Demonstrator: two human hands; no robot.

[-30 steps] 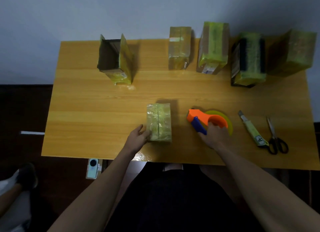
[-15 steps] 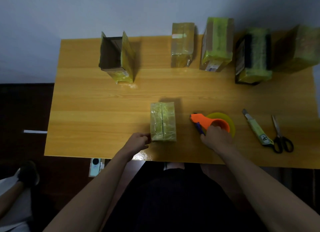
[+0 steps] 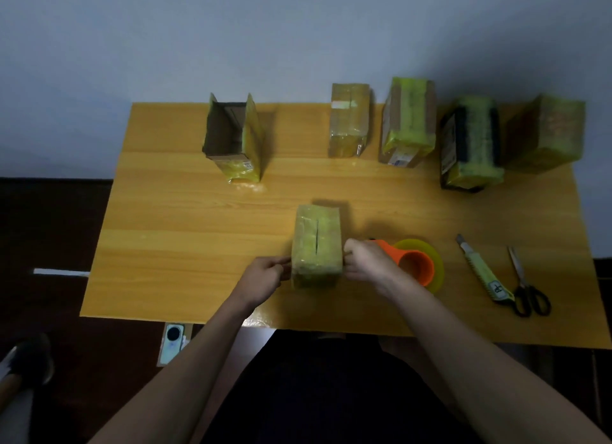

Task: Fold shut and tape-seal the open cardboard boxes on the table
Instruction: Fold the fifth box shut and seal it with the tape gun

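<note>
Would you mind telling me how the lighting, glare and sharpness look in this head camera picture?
Head view: dim overall, with a greenish cast; glare on the table edge near the left hand and below the open box; wide-angle bending at the far edge; the box between both hands and the right hand look soft, and the scissors likewise.

Wooden table (image 3: 172,211), one open box (image 3: 231,138), five taped boxes, tape dispenser (image 3: 415,264), utility knife (image 3: 480,271), scissors (image 3: 526,288)
</note>
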